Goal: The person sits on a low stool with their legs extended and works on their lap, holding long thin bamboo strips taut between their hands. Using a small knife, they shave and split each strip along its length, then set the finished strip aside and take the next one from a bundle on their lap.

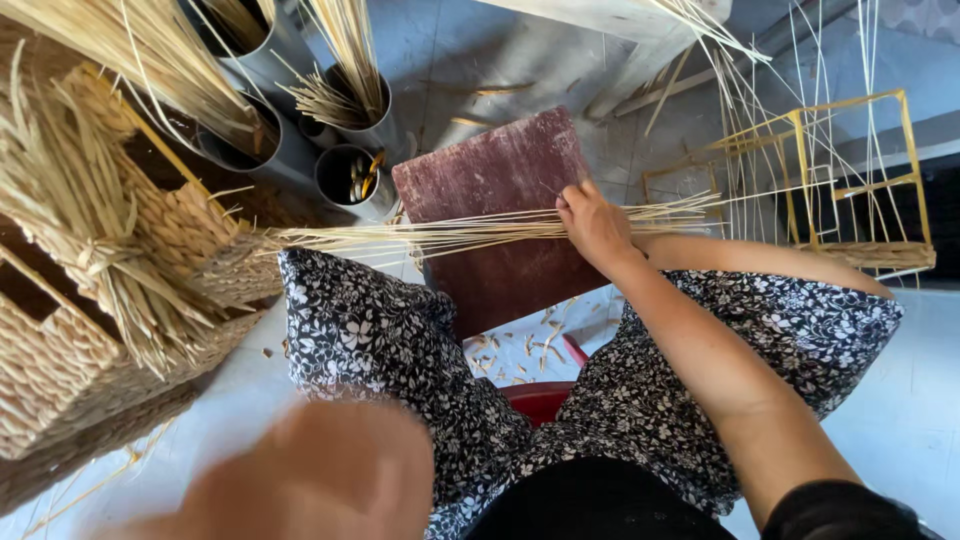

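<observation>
The right hand [595,225] closes its grip on a bundle of pale reeds [450,232] over a reddish board [500,180]; the left hand [310,470] is blurred, its grip unreadable.

- Right hand [597,226] sits on the straw bundle [480,232], which stretches like a bar across the dark red board [500,200]
- Left of the board, grey tubes [350,180] stuffed with straw crowd the way
- Far left, woven baskets [110,300] and a tied straw sheaf wall off that whole side
- Right, a yellow wire frame [840,180] with thin upright stalks fences the passage
- Bare floor [480,60] beyond the board lies open
- Between the knees, a narrow gap littered with straw chips
- Left hand [310,470], blurred, blocks the near foreground
</observation>
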The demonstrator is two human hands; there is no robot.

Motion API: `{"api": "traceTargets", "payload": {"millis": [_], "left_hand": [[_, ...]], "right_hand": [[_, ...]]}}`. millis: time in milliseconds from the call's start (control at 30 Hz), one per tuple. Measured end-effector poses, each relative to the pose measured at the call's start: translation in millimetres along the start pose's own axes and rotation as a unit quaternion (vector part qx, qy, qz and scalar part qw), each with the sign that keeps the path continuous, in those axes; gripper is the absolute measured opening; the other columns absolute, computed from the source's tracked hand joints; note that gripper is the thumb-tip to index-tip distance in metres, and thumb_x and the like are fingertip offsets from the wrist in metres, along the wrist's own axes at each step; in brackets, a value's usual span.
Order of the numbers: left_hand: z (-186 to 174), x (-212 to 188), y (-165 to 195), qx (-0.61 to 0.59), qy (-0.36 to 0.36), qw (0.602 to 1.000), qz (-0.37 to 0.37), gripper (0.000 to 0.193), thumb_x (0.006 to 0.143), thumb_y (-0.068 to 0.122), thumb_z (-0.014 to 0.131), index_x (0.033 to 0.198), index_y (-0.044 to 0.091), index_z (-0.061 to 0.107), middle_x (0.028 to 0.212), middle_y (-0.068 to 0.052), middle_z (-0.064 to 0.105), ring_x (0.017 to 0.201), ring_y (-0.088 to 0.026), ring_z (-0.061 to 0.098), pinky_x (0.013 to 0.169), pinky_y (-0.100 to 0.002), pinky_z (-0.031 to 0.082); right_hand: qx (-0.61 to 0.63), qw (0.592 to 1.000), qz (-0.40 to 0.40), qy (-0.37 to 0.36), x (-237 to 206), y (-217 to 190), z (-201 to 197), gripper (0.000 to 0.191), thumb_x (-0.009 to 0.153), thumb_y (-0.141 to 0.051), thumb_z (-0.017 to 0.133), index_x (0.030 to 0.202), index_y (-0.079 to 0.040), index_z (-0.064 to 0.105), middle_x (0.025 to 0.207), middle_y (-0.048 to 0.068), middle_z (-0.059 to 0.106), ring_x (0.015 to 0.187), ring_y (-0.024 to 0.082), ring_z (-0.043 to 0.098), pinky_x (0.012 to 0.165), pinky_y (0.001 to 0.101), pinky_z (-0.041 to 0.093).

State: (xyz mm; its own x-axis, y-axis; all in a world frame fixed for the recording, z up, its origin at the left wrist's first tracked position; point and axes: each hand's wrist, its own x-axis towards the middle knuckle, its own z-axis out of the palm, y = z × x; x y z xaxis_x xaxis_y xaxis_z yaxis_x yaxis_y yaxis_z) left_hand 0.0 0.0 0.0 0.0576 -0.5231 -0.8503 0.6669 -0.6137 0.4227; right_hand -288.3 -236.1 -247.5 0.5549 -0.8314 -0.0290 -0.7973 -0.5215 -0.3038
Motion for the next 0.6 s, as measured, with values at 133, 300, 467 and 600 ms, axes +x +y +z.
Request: {"api": "traceTargets", "payload": {"millis": [133, 300, 467, 600], "left_hand": [[72, 64, -17, 0.040, -0.005, 0.705, 0.708, 0.012, 0.112, 0.018, 0.060, 0.117, 0.007, 0.061, 0.101, 0.001, 0.067, 0.084, -0.012, 0.058, 0.075, -0.026, 0.045], [98, 94, 9, 0.047, -0.042, 0.724, 0.687, 0.013, 0.112, 0.013, 0.065, 0.121, 0.003, 0.061, 0.102, 0.000, 0.064, 0.081, -0.005, 0.056, 0.074, -0.021, 0.048], [110, 113, 0, 0.305, 0.127, 0.668, 0.667, 0.011, 0.098, 0.012, 0.073, 0.107, 0.006, 0.069, 0.097, -0.003, 0.069, 0.075, -0.012, 0.066, 0.069, -0.026, 0.053], [119, 135, -17, 0.437, 0.185, 0.442, 0.761, 0.016, 0.088, 0.010, 0.072, 0.104, 0.010, 0.071, 0.100, -0.006, 0.070, 0.094, -0.026, 0.065, 0.085, -0.039, 0.053]], "right_hand": [[0.053, 0.997, -0.029, 0.055, 2, -7, -17, 0.008, 0.090, -0.017, 0.075, 0.094, -0.013, 0.069, 0.100, 0.008, 0.062, 0.087, 0.034, 0.068, 0.071, 0.0481, 0.054], [0.091, 0.983, -0.062, 0.144, 1, -10, -48, 0.012, 0.086, -0.011, 0.079, 0.094, -0.011, 0.069, 0.103, 0.008, 0.061, 0.084, 0.032, 0.067, 0.069, 0.0444, 0.053], [0.120, 0.976, -0.055, 0.172, -3, -10, -73, 0.015, 0.087, -0.012, 0.081, 0.097, -0.010, 0.069, 0.102, 0.006, 0.064, 0.077, 0.027, 0.067, 0.069, 0.0419, 0.053], [0.127, 0.970, -0.099, 0.181, -12, -12, -85, 0.015, 0.090, -0.010, 0.082, 0.101, -0.010, 0.071, 0.101, 0.007, 0.068, 0.079, 0.027, 0.068, 0.069, 0.0396, 0.053]]}}
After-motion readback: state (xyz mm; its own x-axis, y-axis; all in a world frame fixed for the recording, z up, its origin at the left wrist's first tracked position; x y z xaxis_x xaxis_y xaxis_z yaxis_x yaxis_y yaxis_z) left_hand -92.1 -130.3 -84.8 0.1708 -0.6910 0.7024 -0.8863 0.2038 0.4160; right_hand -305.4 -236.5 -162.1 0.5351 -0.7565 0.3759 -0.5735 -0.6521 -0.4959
